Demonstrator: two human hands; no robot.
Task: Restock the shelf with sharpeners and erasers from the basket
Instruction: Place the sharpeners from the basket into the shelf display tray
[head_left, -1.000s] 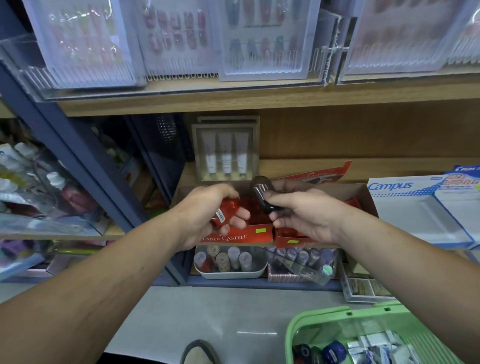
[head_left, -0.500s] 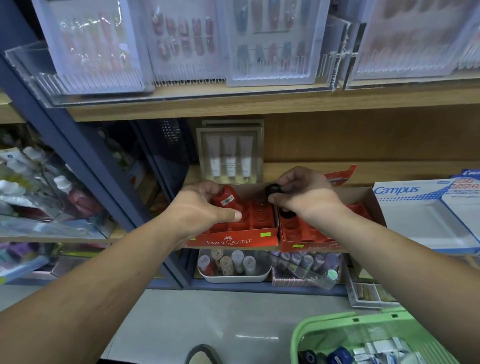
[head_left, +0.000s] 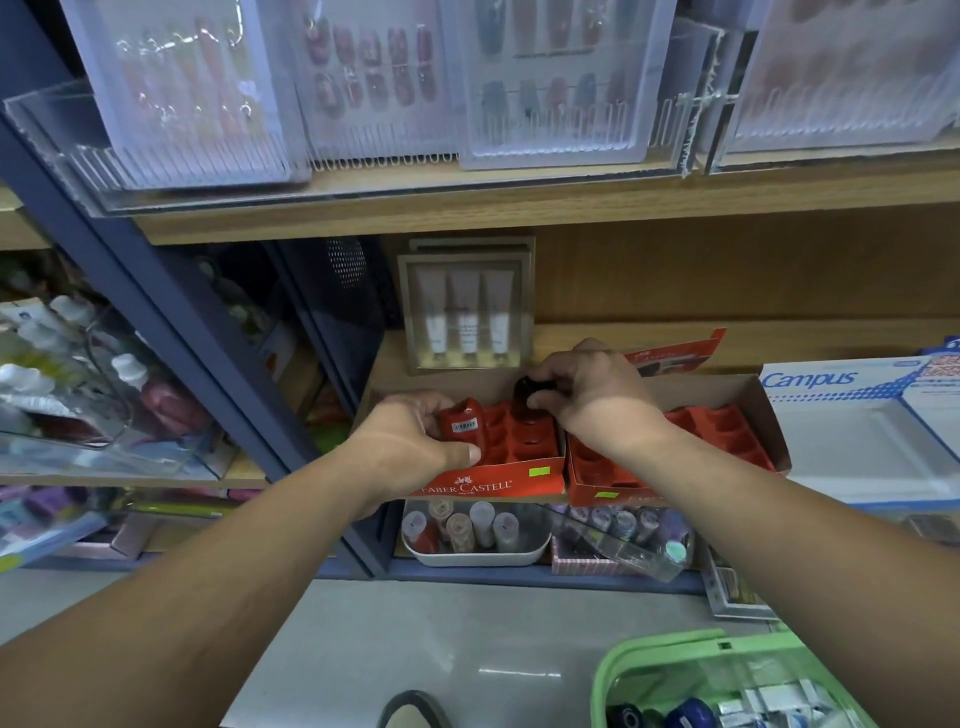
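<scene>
Two red Faber-Castell display trays stand side by side on the wooden shelf, the left tray (head_left: 498, 480) and the right tray (head_left: 727, 426). My left hand (head_left: 410, 447) grips a red sharpener (head_left: 462, 423) over the left tray's left slots. My right hand (head_left: 587, 395) pinches a dark sharpener (head_left: 527, 397) upright at the back of the left tray. The green basket (head_left: 675, 654) sits at the bottom right, with blue sharpeners (head_left: 685, 714) and small packets inside.
A box of three white tubes (head_left: 467, 306) stands behind the trays. A Campus paper box (head_left: 852, 415) lies right of them. A white tub of small bottles (head_left: 472, 530) sits on the shelf below. Clear nail-set cases (head_left: 379, 83) fill the upper shelf.
Both hands have moved forward from in front of the shelf into the left tray, carrying the red and dark sharpeners down towards its slots.
</scene>
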